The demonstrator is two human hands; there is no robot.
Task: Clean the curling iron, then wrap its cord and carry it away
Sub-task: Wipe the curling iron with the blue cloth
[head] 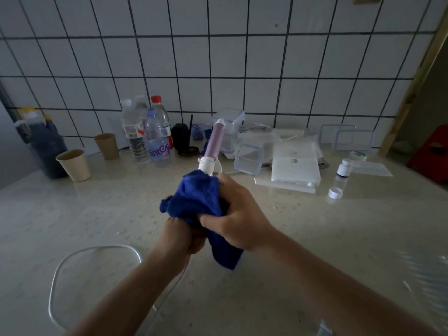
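At the far left a dark blue jug [47, 147] stands against the tiled wall, with two paper cups [74, 165] just beside it on the pale counter [303, 226]. Nearer to us, the curling iron's white cord [72, 257] lies in a loose loop on the counter and runs up toward our left hand [180, 237]. A cluster of clear water bottles [158, 145] stands at the wall behind.

Our left hand is curled tight round the lower end of the curling iron [214, 141], which we hold above the middle of the counter. Its pink barrel tilts up and away from us, white tip uppermost. A blue cloth [196, 201] is bunched round the iron's handle, just below the white collar. It hides most of our left fingers.

Our right hand [236, 215] grips the cloth from the right, fingers and thumb wrapped round it and the handle inside.

Further right, clear plastic containers [248, 158] and white packets [294, 167] lie near the wall. A small white bottle [344, 167] and a loose white cap [335, 193] sit beside them.
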